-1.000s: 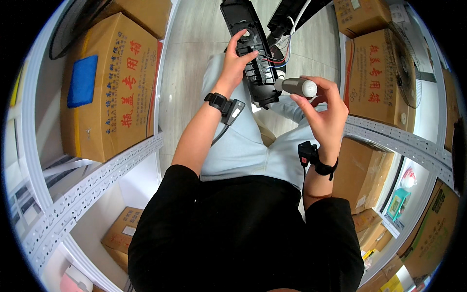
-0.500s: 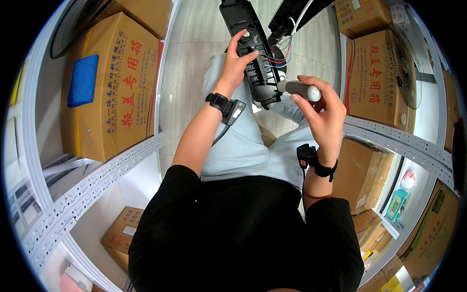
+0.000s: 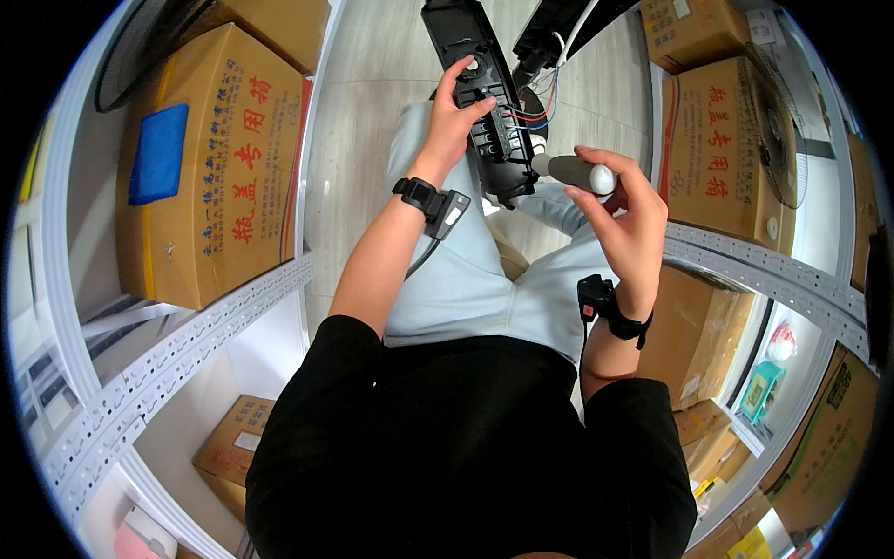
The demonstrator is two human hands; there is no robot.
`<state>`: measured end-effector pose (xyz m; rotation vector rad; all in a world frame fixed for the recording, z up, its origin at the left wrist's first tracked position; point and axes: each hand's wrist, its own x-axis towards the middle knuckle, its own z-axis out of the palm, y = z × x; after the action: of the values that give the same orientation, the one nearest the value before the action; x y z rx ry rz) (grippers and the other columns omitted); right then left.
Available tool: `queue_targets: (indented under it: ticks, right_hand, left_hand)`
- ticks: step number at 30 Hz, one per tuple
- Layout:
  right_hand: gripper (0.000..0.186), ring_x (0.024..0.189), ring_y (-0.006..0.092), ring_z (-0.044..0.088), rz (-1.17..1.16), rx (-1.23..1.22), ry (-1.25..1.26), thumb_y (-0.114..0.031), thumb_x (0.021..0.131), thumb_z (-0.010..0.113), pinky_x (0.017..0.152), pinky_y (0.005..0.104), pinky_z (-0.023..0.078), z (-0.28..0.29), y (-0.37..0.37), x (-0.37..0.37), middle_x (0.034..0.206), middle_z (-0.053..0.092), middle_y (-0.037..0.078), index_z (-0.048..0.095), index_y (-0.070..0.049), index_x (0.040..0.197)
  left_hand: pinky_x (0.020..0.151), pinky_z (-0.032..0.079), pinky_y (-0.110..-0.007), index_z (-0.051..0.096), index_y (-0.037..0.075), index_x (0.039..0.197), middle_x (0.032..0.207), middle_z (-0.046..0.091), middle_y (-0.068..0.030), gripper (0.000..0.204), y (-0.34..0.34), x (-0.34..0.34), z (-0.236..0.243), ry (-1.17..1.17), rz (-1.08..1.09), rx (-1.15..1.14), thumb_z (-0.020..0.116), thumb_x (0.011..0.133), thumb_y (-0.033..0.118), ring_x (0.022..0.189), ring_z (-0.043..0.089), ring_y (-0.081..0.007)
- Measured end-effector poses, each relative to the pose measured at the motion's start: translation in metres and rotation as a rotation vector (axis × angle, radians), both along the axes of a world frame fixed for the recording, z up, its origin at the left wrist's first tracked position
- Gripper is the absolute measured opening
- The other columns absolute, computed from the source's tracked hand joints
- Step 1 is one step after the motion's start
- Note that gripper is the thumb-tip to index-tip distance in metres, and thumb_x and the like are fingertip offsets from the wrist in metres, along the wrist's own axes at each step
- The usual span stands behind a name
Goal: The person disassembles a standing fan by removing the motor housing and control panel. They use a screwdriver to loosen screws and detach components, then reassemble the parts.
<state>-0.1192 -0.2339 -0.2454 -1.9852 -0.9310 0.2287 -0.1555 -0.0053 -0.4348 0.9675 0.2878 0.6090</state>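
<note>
A long black housing (image 3: pixel 498 154) with a row of dark fittings and coloured wires runs from the top centre down over my legs. My left hand (image 3: pixel 455 121) grips its upper part, thumb and index finger resting on it. My right hand (image 3: pixel 626 214) has its fingertips round a grey cylindrical tool handle (image 3: pixel 575 170) with a pale end cap. The handle lies horizontal, its far end at the housing's lower right side; whatever tip it has is too small to make out.
Cardboard boxes (image 3: pixel 196 168) fill metal shelving (image 3: pixel 214 307) on both sides, close to my arms. Another black assembly (image 3: pixel 549 28) with cables stands beyond the housing on the tiled floor (image 3: pixel 363 65). A round wire grille (image 3: pixel 782 121) leans by the right boxes.
My right hand and its fingers have shifted slightly on the grey handle, the wrist moving a little to the right in the last half second. My left hand has stayed put.
</note>
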Motion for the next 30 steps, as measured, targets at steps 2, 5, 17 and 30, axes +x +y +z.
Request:
queue_targets:
  ticks: [2,5,17,30]
  right_hand:
    - [0.043,0.070,0.0117,0.064,-0.113,-0.114,-0.176,-0.019,0.078,0.088,0.056,0.0244,0.049,-0.005,0.001,-0.001,0.096,0.071,0.005,0.067,-0.005,0.112]
    - [0.043,0.070,0.0122,0.064,-0.177,-0.112,-0.246,-0.018,0.078,0.087,0.057,0.0247,0.050,-0.015,0.005,0.002,0.100,0.071,0.006,0.066,-0.005,0.113]
    - [0.049,0.067,0.0123,0.064,-0.078,-0.101,-0.202,-0.021,0.076,0.089,0.058,0.0252,0.051,-0.005,0.000,0.002,0.094,0.069,0.008,0.066,-0.007,0.117]
    - [0.046,0.070,0.0138,0.066,-0.002,0.031,-0.093,-0.016,0.077,0.087,0.059,0.0262,0.052,-0.005,-0.002,0.004,0.093,0.070,0.009,0.065,-0.006,0.116]
  left_hand:
    - [0.097,0.054,-0.034,0.041,0.013,0.149,0.132,0.057,-0.0094,0.076,0.000,0.001,0.000,0.010,-0.006,0.043,0.073,0.084,-0.009,0.115,0.060,-0.0180]
    - [0.099,0.053,-0.034,0.041,0.013,0.149,0.133,0.057,-0.0088,0.075,-0.003,0.000,0.004,0.007,-0.019,0.011,0.073,0.084,-0.009,0.116,0.060,-0.0177]
    - [0.103,0.049,-0.033,0.037,0.014,0.153,0.141,0.052,-0.0080,0.081,-0.002,-0.002,0.009,0.007,-0.013,0.070,0.072,0.084,-0.009,0.122,0.056,-0.0175]
    - [0.101,0.051,-0.039,-0.007,0.027,0.163,0.144,0.050,-0.0103,0.113,-0.002,-0.001,0.004,-0.053,0.034,-0.056,0.067,0.086,-0.013,0.122,0.058,-0.0214]
